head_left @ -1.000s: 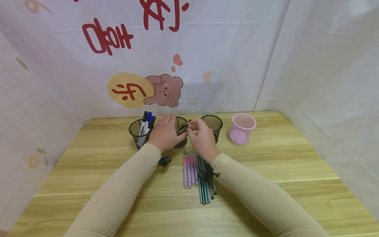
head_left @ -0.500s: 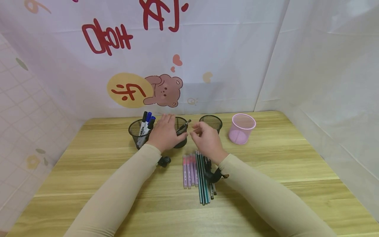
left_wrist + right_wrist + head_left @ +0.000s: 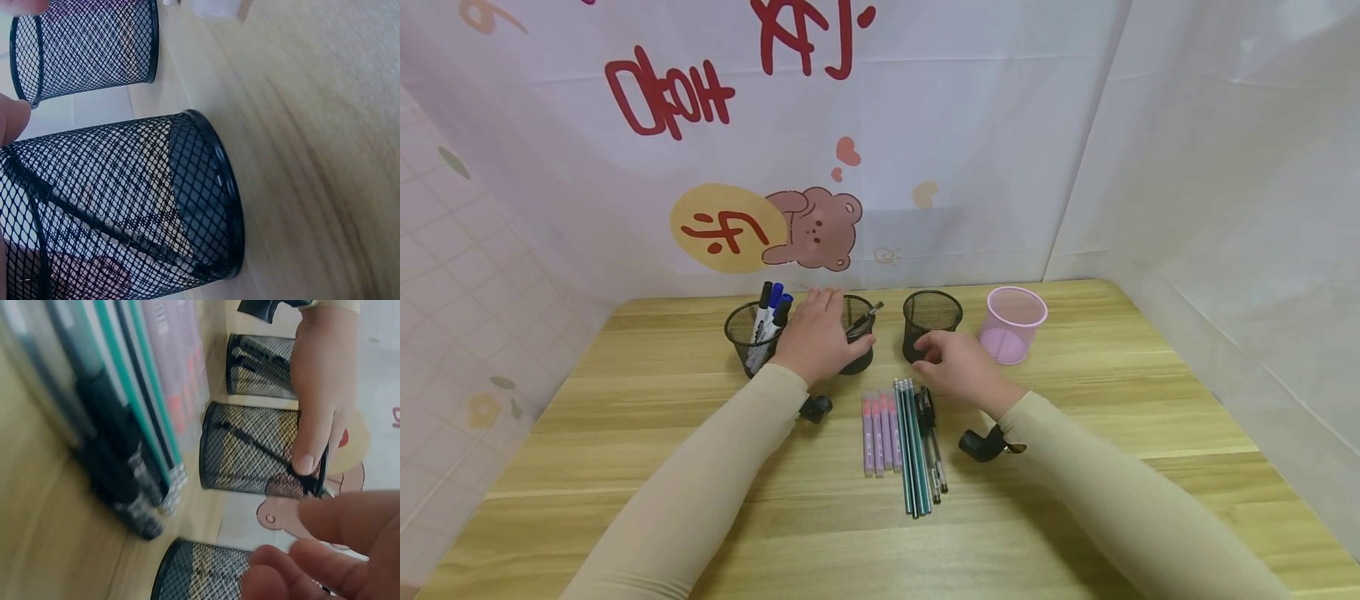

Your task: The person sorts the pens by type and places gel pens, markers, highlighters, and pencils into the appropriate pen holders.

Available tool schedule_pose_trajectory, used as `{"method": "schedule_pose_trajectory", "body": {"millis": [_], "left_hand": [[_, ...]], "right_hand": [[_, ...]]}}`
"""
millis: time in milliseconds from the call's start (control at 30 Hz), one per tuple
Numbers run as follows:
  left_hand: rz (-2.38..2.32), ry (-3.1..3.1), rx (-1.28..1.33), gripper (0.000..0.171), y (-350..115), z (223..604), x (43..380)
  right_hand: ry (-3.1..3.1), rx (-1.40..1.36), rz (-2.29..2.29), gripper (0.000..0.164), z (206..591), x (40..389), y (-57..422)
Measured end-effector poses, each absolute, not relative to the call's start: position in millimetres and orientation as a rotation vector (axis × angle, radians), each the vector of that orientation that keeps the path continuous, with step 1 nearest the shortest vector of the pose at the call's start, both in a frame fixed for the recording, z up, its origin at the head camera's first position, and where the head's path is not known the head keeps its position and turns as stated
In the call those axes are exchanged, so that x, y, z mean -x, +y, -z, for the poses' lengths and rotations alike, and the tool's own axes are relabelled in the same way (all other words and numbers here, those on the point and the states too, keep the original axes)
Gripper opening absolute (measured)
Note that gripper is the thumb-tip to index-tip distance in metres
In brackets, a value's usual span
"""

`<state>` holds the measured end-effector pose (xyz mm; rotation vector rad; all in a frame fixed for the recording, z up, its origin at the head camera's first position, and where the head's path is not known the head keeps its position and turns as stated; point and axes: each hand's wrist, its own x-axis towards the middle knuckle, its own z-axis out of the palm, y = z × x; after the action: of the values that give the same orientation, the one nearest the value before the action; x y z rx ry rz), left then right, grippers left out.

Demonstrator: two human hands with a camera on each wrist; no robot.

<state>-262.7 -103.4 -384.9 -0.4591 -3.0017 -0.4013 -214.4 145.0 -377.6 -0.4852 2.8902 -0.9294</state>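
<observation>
My left hand [image 3: 820, 337] holds a black mesh pen cup [image 3: 859, 362] near its rim, its thumb along the near side. A black pen [image 3: 868, 318] leans inside that cup, its upper end past the rim; the left wrist view shows this pen [image 3: 119, 232] through the mesh. My right hand [image 3: 967, 371] hovers with loosely bent fingers and nothing between them, in front of another black mesh cup [image 3: 917, 329]. Just left of it on the table lie black-capped pens [image 3: 927, 410], green-striped pencils [image 3: 912, 454] and lilac pens with pink ends [image 3: 880, 437].
At the left, a black mesh cup [image 3: 740, 335] contains blue- and black-capped markers [image 3: 767, 318]. A pink mesh cup [image 3: 1009, 343] stands at the right end of the row. Behind the wooden table [image 3: 662, 467] hangs a printed white curtain [image 3: 970, 125].
My right hand has let go of the black pen, which now leans in the cup, and has moved right and toward me. My left hand stays at the cup.
</observation>
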Motion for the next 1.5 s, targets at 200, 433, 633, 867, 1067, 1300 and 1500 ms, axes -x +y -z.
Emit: {"method": "schedule_pose_trajectory", "body": {"millis": [200,433,633,867,1067,1300,1500], "left_hand": [[0.391,-3.002,0.472,0.102,-104,386,263],[0.407,-2.996,0.469,0.102,-104,385,264],[0.402,-3.0,0.461,0.102,-104,385,264],[0.416,-2.998,0.458,0.102,-104,384,264],[0.432,-2.995,0.458,0.101,-104,384,264],[0.432,-3.001,0.451,0.1,-104,384,263],[0.437,-3.009,0.44,0.1,-104,384,262]], "right_hand": [[2.838,0.518,0.764,0.034,381,216,156],[2.724,0.566,0.608,0.048,382,215,160],[2.625,0.568,0.544,0.055,383,214,161],[2.588,0.554,0.53,0.058,388,215,162],[2.588,0.561,0.533,0.058,390,213,160],[2.583,0.576,0.523,0.059,387,211,157],[2.56,0.549,0.516,0.065,389,211,156]]}}
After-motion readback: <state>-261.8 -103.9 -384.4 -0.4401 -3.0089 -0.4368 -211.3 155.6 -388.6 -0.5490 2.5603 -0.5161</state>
